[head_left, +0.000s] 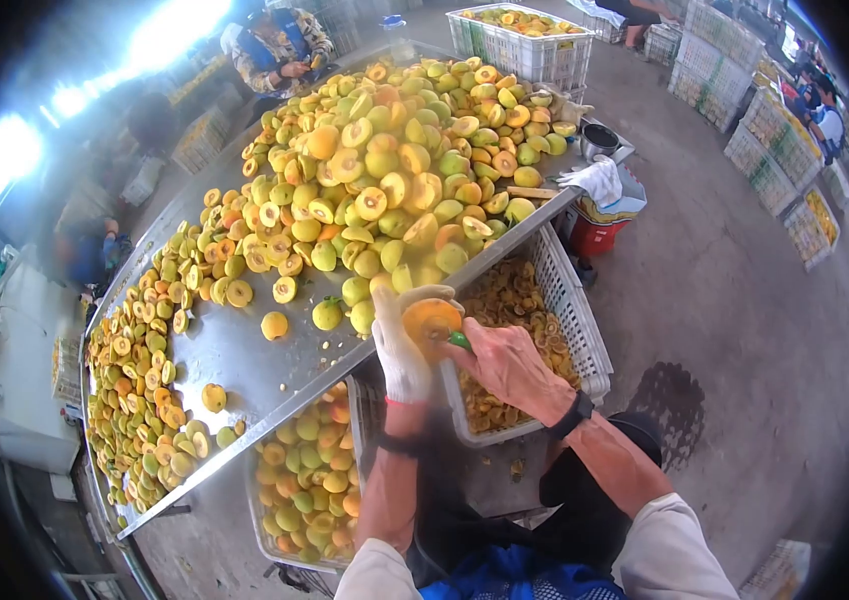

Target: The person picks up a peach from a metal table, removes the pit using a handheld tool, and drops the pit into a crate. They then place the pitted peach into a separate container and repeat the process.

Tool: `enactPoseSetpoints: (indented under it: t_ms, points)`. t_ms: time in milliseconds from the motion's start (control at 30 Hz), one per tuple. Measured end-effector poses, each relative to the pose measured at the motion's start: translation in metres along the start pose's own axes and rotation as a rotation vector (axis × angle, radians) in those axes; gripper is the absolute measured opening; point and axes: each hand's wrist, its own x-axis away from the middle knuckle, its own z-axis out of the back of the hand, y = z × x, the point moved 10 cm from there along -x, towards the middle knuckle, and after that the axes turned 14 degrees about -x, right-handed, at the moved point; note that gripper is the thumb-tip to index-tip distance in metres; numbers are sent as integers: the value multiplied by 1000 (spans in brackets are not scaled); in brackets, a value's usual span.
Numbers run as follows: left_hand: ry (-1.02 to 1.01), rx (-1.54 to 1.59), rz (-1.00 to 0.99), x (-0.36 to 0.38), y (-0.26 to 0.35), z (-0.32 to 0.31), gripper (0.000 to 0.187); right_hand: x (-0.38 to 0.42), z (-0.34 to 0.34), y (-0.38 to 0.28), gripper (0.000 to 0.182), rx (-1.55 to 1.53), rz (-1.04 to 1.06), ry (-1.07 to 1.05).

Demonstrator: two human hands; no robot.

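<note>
In my left hand (399,350), which wears a white glove, a halved peach (432,318) is gripped with its orange cut face toward me. My bare right hand (516,368) is closed around a small tool with a green handle (459,340), held against the fruit; its working end is hidden. Both hands are just past the near edge of a metal table (234,350), above a white crate (599,372) of brownish fruit scraps. A big heap of halved peaches (374,170) covers much of the table.
Below the table edge stands a crate of peach halves (309,480). A white glove (596,180) and a metal pot (599,140) are at the table's right corner, near a red bucket (596,235). Another person (279,55) works across the table. Stacked crates (714,60) stand behind.
</note>
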Motion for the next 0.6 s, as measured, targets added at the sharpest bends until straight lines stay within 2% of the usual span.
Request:
enactPoseSetpoints:
  t_ms: [100,167,200,267,300,333,367,400,433,467,600]
  points:
    - [-25,-94,27,1,1,4,79,3,-3,-4,27,18,43,-94]
    - [-123,-278,-61,4,10,-5,79,9,-13,6,32,-130,-93,-220]
    - [-138,-287,-65,4,10,-6,79,14,-16,11,32,-131,-95,-202]
    - [-198,-340,-137,8,12,-13,78,26,-18,3,45,-225,127,-105]
    - [-210,-349,-138,9,13,-15,78,20,-3,-12,45,-228,125,-91]
    - [-247,-304,-155,11,17,-20,76,13,-3,-13,25,-417,-211,-327]
    - [-282,-255,-173,12,20,-25,74,28,-14,-9,30,-598,-549,-566]
    - [-284,-256,-175,11,21,-26,74,31,-15,-7,30,-599,-546,-563]
    - [-330,-264,-162,11,20,-31,72,35,-17,-1,28,-732,-588,-494]
    - [-376,-270,-150,11,18,-36,70,39,-19,7,58,-862,-628,-422]
    - [-424,-256,-87,7,8,-48,68,57,-31,26,61,-1058,-723,-477]
